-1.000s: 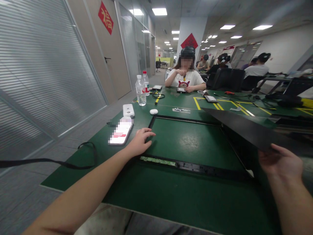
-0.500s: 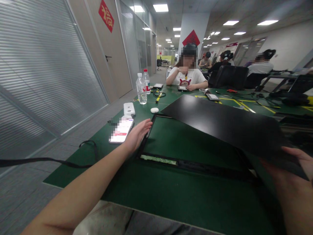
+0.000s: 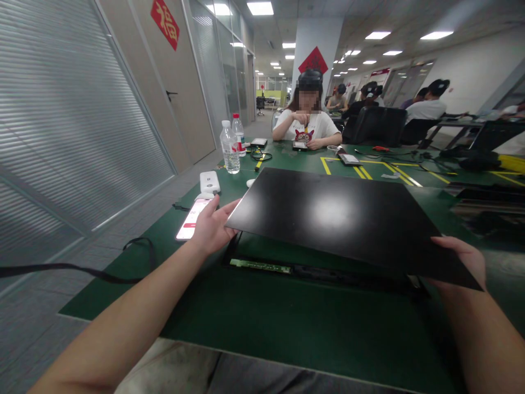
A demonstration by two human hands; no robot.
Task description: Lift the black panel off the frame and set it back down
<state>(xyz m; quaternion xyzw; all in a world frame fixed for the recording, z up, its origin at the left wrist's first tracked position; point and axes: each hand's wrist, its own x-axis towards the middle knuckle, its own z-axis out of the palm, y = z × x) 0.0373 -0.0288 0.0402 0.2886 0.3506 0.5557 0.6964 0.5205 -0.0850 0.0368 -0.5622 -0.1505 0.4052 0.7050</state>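
Observation:
A large flat black panel [image 3: 340, 219] hovers level over a thin black frame [image 3: 287, 270] that lies on the green table [image 3: 266, 323]. My left hand [image 3: 211, 227] grips the panel's near left corner, thumb on top. My right hand [image 3: 465, 257] holds the panel's near right corner from beneath, with only the fingertips showing past the edge. A green circuit strip [image 3: 260, 266] runs along the frame's near side.
A phone [image 3: 191, 219], a white box [image 3: 209, 181] and a small white case lie left of the frame. Two water bottles [image 3: 229, 148] stand further back. A seated person [image 3: 305, 123] works across the table; others sit behind. A black cable [image 3: 102, 271] hangs off the left edge.
The panel swung from the right side over the frame and is now level above it. My left hand left the frame's edge and took the panel's left corner.

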